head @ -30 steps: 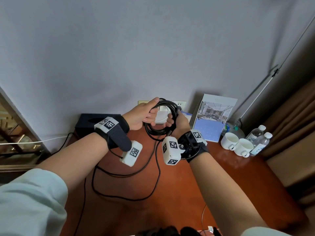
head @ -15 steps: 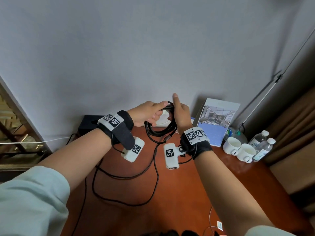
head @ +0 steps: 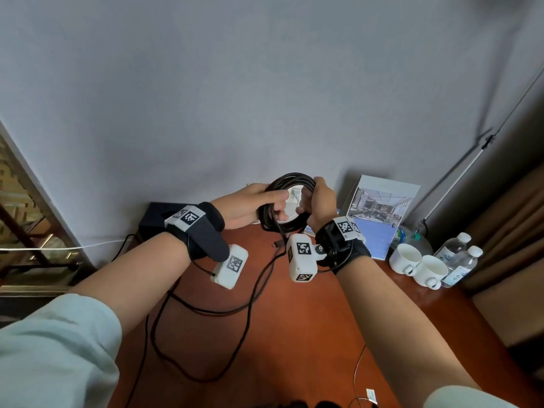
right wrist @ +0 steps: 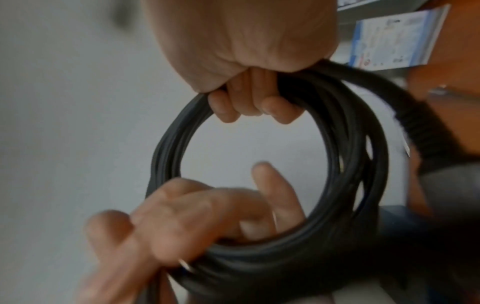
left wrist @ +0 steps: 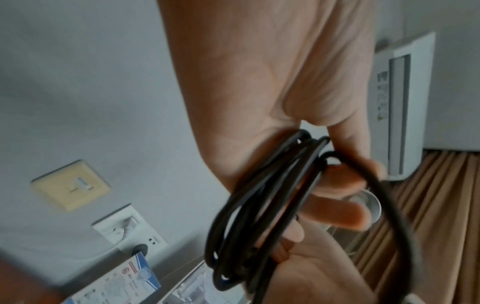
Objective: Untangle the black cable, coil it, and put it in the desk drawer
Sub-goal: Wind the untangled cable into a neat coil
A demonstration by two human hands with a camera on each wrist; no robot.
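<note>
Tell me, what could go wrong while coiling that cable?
The uncoiled tail trails across the desk; pulled in fast, it may snag or kink. The coil, gripped by the left hand and right hand, could spring apart if either lets go.

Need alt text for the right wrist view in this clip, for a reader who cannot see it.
A right hand grips the top of a round coil of black cable, fingers curled through the loop. The left hand holds the coil's lower edge, blurred. Behind are a pale wall and a blue-and-white leaflet.
</note>
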